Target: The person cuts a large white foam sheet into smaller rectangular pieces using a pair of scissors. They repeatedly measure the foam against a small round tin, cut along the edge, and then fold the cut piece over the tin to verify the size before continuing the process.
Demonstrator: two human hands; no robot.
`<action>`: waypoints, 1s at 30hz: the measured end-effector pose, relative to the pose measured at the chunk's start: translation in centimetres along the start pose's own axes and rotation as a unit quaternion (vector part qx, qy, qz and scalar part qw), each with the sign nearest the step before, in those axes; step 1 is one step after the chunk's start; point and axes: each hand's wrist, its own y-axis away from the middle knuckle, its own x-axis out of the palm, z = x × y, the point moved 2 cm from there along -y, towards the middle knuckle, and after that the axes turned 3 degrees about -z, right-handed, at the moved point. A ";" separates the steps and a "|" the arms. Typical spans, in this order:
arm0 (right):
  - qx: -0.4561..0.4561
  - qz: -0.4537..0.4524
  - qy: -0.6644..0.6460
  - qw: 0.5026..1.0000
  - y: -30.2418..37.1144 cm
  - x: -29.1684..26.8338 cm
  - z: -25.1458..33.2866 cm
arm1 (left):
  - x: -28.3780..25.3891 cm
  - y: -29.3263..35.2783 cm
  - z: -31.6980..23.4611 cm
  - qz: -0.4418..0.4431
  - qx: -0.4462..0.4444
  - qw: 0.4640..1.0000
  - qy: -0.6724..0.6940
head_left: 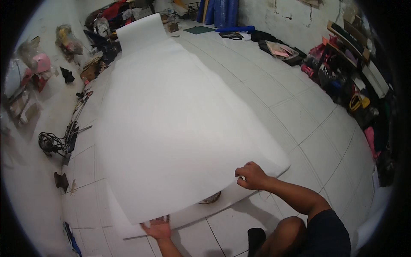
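Observation:
A long white sheet (pixel 171 128), perhaps foam or paper, stretches from in front of me to the far end, where it curls up. Its near edge lies over another white layer (pixel 188 216). My right hand (pixel 251 175) is closed in a pinch at the sheet's near right edge. At the near left corner, my left hand (pixel 158 228) has its fingers spread, with the tips at the sheet's edge. Between the hands, a round brownish object (pixel 210 198) shows partly from under the top sheet; the rest of it is hidden.
White floor tiles (pixel 295 111) surround the sheet. A coiled black cable (pixel 50 143) and thin rods lie along the left wall, near a dark metal block (pixel 61 182). Piled goods (pixel 338 73) line the right wall. Blue rolls (pixel 224 13) stand at the back.

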 end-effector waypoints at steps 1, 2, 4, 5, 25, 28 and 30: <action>-0.001 -0.015 0.005 1.000 0.7 0.4 -0.5 | 0.2 0.1 -0.2 0.037 0.056 0.997 0.027; -0.007 -0.033 0.006 0.999 1.0 1.1 -0.6 | -0.9 -1.0 -1.4 0.061 0.088 0.993 0.057; -0.006 -0.062 0.036 0.997 2.7 2.0 -1.4 | -2.0 -2.1 -2.6 0.094 0.126 0.983 0.094; -0.015 -0.062 0.058 0.996 3.6 2.1 -1.7 | -1.7 -2.2 -2.9 0.106 0.135 0.980 0.097; -0.092 -0.058 0.056 0.992 8.6 9.3 3.3 | -6.5 -5.4 5.3 -0.057 0.063 0.990 -0.108; -0.012 -0.035 0.086 0.996 7.5 12.0 3.8 | -7.8 -6.6 5.6 -0.102 0.136 0.958 -0.230; 0.055 0.007 0.110 0.992 5.3 12.2 4.2 | -8.8 -7.2 4.4 -0.124 0.253 0.896 -0.342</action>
